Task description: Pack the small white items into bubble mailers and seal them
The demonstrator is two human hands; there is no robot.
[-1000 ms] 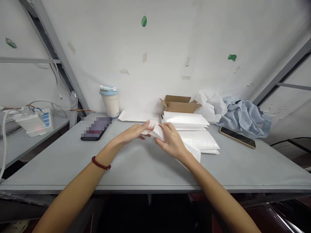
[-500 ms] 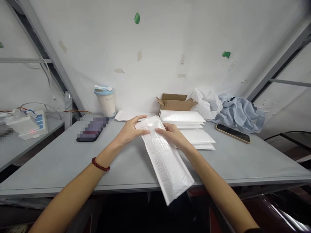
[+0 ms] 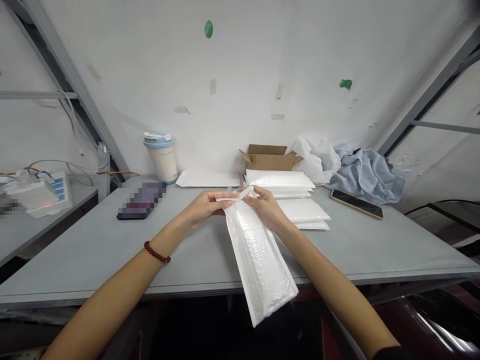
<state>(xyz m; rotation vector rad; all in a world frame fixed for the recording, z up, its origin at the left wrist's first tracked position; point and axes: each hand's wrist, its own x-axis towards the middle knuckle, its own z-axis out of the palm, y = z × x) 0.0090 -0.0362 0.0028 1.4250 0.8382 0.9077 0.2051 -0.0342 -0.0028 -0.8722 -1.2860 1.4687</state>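
Note:
A white bubble mailer [image 3: 258, 255] hangs slanting from both hands, its lower end out past the table's front edge. My left hand [image 3: 208, 206] pinches the mailer's top edge at its left corner, thumb in front and fingers behind. On the other corner, my right hand [image 3: 264, 205] is closed in the same way, close beside the left thumb. The top edge looks folded between the hands. Behind the right hand lies a stack of white mailers [image 3: 279, 178], with more mailers [image 3: 303, 211] in front of it. Another flat white mailer [image 3: 208, 179] lies near the wall.
An open cardboard box [image 3: 270, 161], a white plastic bag [image 3: 318, 162] and a blue cloth [image 3: 369, 175] stand along the wall. Phones [image 3: 356, 204] lie right and left [image 3: 144, 200]. A lidded cup [image 3: 162, 157] is at the back left; a power strip [image 3: 56, 192] sits further left.
Both hands have drawn closer together, and the mailer's top flap, flat and raised before, is now folded down between the fingers. The mailer's lower end has dropped slightly.

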